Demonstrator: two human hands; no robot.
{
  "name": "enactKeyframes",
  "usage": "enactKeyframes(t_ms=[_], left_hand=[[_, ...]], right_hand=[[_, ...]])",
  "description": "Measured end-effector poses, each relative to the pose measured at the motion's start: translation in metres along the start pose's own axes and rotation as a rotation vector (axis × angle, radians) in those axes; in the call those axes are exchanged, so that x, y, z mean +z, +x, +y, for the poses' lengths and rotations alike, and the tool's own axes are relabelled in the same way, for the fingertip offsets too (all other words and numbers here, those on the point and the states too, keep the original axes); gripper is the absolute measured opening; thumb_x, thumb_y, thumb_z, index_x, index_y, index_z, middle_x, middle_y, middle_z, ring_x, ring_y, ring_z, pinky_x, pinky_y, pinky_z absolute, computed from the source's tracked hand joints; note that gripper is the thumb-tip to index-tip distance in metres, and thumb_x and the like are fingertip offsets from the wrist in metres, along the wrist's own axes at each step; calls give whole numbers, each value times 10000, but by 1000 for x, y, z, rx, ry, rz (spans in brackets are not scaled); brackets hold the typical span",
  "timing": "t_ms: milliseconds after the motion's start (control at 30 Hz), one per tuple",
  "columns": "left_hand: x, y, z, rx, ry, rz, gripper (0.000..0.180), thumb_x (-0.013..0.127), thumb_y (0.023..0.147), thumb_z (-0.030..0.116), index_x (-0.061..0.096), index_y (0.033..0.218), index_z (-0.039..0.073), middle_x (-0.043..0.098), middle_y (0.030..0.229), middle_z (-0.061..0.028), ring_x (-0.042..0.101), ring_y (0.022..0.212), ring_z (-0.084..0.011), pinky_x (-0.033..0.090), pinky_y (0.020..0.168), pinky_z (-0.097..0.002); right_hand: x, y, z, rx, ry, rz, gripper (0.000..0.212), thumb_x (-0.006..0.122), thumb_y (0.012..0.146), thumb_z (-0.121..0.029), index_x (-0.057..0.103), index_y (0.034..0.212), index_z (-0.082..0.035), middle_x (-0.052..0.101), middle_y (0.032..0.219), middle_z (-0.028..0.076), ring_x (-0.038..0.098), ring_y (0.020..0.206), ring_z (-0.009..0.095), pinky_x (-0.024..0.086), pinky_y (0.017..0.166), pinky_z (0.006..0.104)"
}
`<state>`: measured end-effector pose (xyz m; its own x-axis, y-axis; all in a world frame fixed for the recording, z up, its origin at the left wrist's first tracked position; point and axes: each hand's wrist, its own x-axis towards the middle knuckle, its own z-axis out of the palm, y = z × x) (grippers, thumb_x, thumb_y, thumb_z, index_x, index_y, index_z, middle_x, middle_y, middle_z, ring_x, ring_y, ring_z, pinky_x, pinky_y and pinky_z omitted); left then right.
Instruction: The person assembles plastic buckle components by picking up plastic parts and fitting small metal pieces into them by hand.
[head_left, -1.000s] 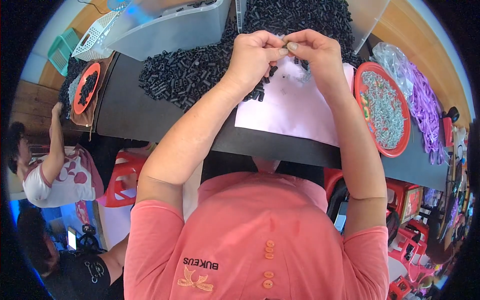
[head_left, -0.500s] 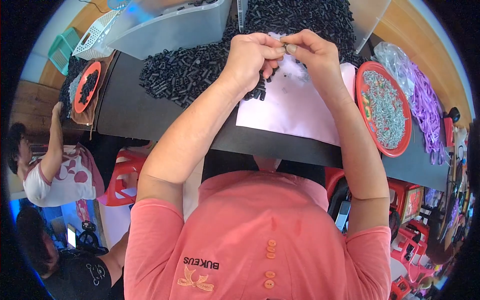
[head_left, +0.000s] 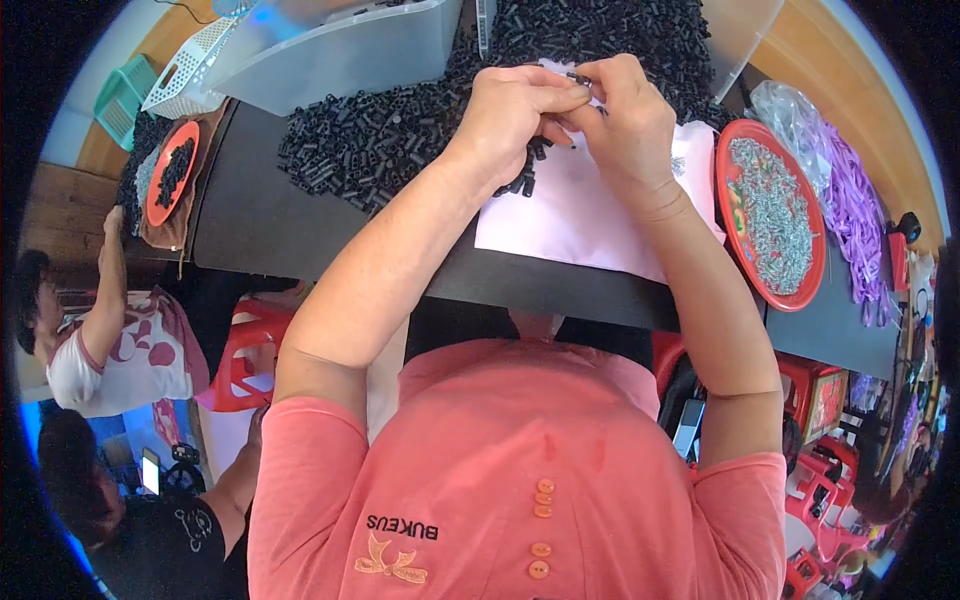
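My left hand (head_left: pixel 510 115) and my right hand (head_left: pixel 628 118) meet over the pink cloth (head_left: pixel 575 240) at the table's far side. Both hands are closed, with thumbs and fingertips pinched together around a small black plastic piece (head_left: pixel 578 79). Fingers partly cover it, so its exact shape is hard to make out. Beneath my left hand and along its far side spreads a heap of small black plastic pieces (head_left: pixel 375 150), short and tube-like. A few of them lie on the cloth's left edge. Small silvery bits partly show beside my right wrist.
On the right stands a red plate (head_left: pixel 733 215) of small silvery metal pieces, with a clear plastic bag (head_left: pixel 785 125) and purple straps (head_left: pixel 850 215) beyond. A clear plastic bin (head_left: pixel 340 75) sits far left. Another person (head_left: pixel 140 340) works at the left near an orange plate (head_left: pixel 155 205).
My right hand has turned and shifted slightly closer to my left, its fingers now more curled. The black piece now shows above the fingertips. Silvery bits on the cloth are now mostly covered.
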<state>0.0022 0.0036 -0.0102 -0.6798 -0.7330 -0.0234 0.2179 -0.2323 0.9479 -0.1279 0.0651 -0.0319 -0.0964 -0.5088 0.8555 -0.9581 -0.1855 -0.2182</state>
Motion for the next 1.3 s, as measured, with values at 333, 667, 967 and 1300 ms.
enactKeyframes(t_ms=[333, 667, 967, 1300], left_hand=[[0, -7, 4, 78, -22, -33, 48, 646, 792, -2, 639, 802, -49, 644, 770, -100, 613, 676, -165, 497, 632, -267], [-1, -17, 49, 521, 177, 155, 125, 637, 825, 42, 640, 867, -76, 658, 810, -160, 646, 704, -209, 527, 597, -287], [-43, 9, 143, 908, 1081, 625, 170, 660, 721, 64, 635, 862, -26, 618, 725, -94, 586, 645, -204, 455, 587, -308], [15, 6, 4, 585, 1031, 45, 96, 660, 739, 78, 688, 789, 1, 646, 722, -100, 586, 604, -208, 462, 560, -314]], right_hand=[[-1, -1, -8, -98, 67, 47, 277, 764, 609, -156, 525, 733, -88, 545, 652, 69, 586, 548, 245, 460, 476, 351], [-36, 29, -8, 403, 581, -115, 261, 724, 759, -60, 629, 998, -22, 545, 676, -15, 513, 619, 59, 430, 576, 216], [-30, 21, 32, 136, -110, -457, 162, 629, 756, -210, 704, 853, -104, 660, 880, 77, 639, 856, 294, 491, 759, 463], [-20, 4, 36, -46, -417, -610, 202, 639, 755, -187, 714, 923, -103, 645, 964, 95, 614, 943, 295, 464, 807, 452]])
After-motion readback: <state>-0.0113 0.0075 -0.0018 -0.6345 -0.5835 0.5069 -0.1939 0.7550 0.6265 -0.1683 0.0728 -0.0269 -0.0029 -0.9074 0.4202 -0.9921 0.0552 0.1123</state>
